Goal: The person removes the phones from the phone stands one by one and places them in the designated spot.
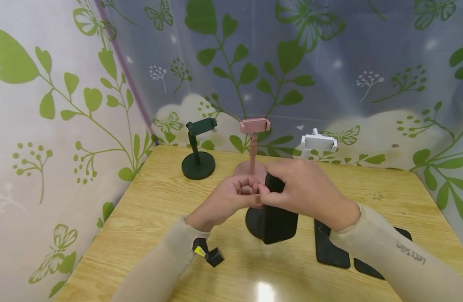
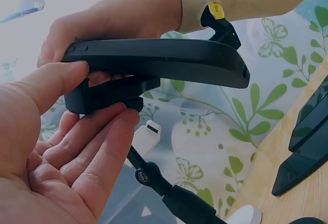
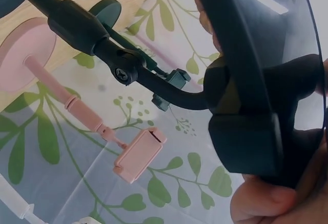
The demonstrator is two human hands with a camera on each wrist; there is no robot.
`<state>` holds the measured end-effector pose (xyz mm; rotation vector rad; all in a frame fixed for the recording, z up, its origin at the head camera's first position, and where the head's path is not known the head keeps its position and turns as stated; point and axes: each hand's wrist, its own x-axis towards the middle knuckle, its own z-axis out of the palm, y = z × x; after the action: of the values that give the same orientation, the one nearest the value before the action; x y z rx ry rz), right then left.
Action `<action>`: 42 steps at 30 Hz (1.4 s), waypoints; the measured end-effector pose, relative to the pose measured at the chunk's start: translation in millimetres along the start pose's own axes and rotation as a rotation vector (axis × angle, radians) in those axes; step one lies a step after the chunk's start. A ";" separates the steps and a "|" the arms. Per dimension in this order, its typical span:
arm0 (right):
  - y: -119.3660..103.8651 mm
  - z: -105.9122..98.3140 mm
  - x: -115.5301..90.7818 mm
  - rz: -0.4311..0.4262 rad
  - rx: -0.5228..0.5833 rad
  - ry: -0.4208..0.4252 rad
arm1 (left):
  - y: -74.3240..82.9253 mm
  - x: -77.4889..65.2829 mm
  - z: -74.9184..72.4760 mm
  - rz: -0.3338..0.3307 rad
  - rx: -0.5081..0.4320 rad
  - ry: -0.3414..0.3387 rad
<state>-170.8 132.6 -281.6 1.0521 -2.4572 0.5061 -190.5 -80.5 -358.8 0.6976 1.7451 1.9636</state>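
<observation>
A black smartphone [image 1: 281,224] is held up over the wooden table by my right hand [image 1: 306,188], which grips its upper end. The phone lies against the clamp [image 2: 110,93] of a black phone stand, whose round base [image 1: 254,222] is on the table. My left hand [image 1: 231,195] pinches the clamp's end, thumb near the phone's edge and fingers [image 2: 110,131] under the clamp. A jointed black stem [image 3: 77,26] runs from the clamp in the right wrist view. Whether the clamp's far jaw hooks over the phone cannot be told.
Along the back of the table [image 1: 152,201] stand a dark green phone stand [image 1: 198,165], a pink one [image 1: 255,126] and a white one [image 1: 319,143]. Flat black phone-like slabs [image 1: 332,251] lie at right, partly under my right forearm. A leaf-patterned curtain hangs behind.
</observation>
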 end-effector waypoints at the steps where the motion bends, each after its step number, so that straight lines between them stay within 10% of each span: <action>1: 0.8 -0.1 -0.2 -0.002 0.001 0.000 | 0.1 0.1 0.4 0.000 0.000 0.001; 42: 14.2 -0.4 -2.4 -0.089 0.077 0.012 | 0.6 -4.7 23.3 0.025 -0.014 0.191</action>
<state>-179.8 143.4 -284.7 1.1793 -2.3851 0.5810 -172.3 -65.2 -356.6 0.5447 1.8368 2.1176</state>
